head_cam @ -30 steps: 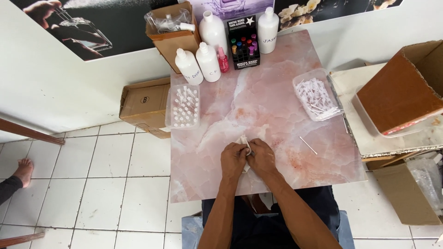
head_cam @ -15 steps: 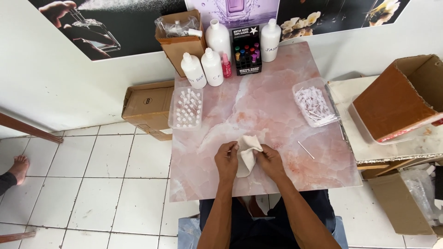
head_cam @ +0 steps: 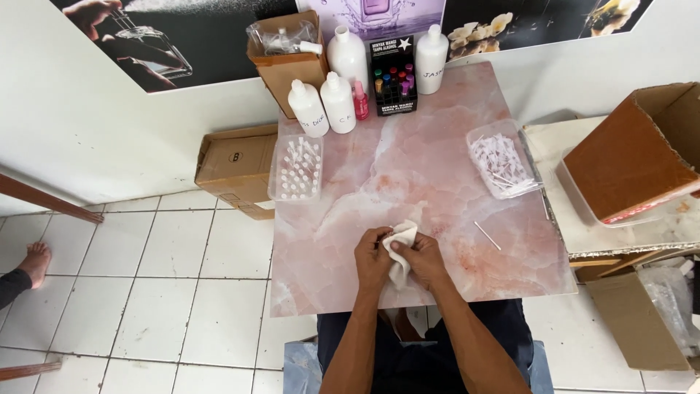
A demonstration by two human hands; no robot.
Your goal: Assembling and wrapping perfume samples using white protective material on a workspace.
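Observation:
Both my hands meet over the near part of a pink marbled table [head_cam: 437, 168]. My left hand [head_cam: 372, 257] and my right hand [head_cam: 418, 258] together pinch a small white cloth [head_cam: 401, 239], which hangs crumpled between them just above the tabletop. A thin white stick [head_cam: 487, 236] lies on the table to the right of my right hand.
A clear tray of small vials [head_cam: 297, 169] sits at the left edge, a clear tray of white sticks [head_cam: 502, 162] at the right. White bottles [head_cam: 338, 102], a black display box [head_cam: 392, 76] and a cardboard box [head_cam: 286, 58] stand at the back. Cardboard boxes [head_cam: 235, 166] flank the table; a person's foot [head_cam: 33, 263] is far left.
My hands have pulled the white cloth open between them and shifted slightly right; the cloth shows more now than a second ago.

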